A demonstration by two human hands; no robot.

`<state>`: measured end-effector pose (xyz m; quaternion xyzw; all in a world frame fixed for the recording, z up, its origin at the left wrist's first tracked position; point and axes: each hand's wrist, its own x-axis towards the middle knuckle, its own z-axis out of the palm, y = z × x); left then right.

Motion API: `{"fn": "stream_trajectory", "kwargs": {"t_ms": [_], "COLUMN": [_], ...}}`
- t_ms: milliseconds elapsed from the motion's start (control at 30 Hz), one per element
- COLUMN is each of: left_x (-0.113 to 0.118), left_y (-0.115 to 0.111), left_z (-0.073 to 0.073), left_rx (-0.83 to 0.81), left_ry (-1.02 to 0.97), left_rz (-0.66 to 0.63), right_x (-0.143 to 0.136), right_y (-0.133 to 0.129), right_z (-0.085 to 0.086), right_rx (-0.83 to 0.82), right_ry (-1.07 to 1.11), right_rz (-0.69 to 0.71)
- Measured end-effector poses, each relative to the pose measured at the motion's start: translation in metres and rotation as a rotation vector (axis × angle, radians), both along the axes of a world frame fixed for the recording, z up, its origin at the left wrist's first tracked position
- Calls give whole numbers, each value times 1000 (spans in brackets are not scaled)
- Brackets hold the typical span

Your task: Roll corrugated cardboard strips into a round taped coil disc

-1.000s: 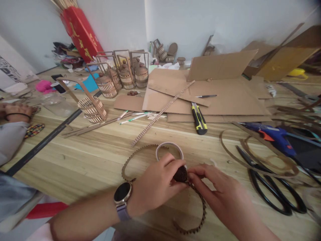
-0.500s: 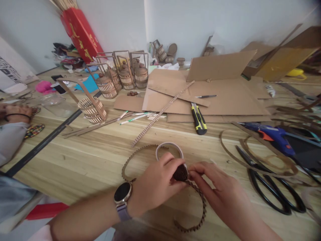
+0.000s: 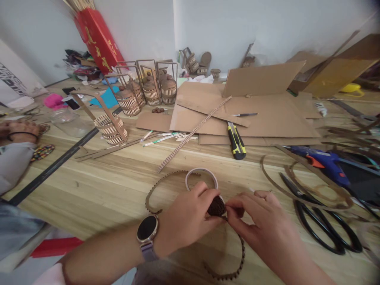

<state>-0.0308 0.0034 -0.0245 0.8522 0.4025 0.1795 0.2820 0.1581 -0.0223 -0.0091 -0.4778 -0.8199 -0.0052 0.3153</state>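
Note:
My left hand [image 3: 187, 219] is closed around a small dark brown coil of corrugated cardboard [image 3: 216, 206]. From the coil a loose corrugated cardboard strip [image 3: 242, 253] curves down toward me over the table. Thumb and fingers of my right hand [image 3: 255, 221] are pinched at the coil's right side, where the strip leaves it; the exact grip is partly hidden. Behind my left hand lies a roll of tape [image 3: 208, 171], partly covered by the fingers. Another notched strip [image 3: 147, 194] bends in an arc on the table left of the roll.
Black scissors [image 3: 320, 225] and a blue glue gun [image 3: 329, 160] lie on the right among brown strips. A yellow-black utility knife [image 3: 236, 142] rests by cardboard sheets [image 3: 273, 114]. Small lidded baskets [image 3: 129, 101] stand at the back left. Another person's hand [image 3: 22, 130] is at far left.
My right fingers have shifted slightly along the coil's edge, and the coil has turned a little in my left hand. The loose strip's near part is now more covered by my right hand.

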Motion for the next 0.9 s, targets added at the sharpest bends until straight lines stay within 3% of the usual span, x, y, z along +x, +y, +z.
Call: {"fn": "stream_trajectory", "kwargs": {"t_ms": [300, 533, 700, 900], "left_x": [-3, -6, -6, -6], "left_y": [2, 0, 1, 1], "left_z": [5, 6, 5, 7], "left_rx": [20, -15, -54, -89], "left_ry": [-44, -168, -235, -213], "left_rz": [-72, -151, -137, -141], "right_x": [10, 44, 74, 90], "right_y": [4, 19, 32, 38], "right_z": [-2, -11, -2, 6], "right_rx": [5, -57, -342, -309], "right_ry": [-11, -8, 20, 70], "right_rz": [-17, -219, -381, -591]}}
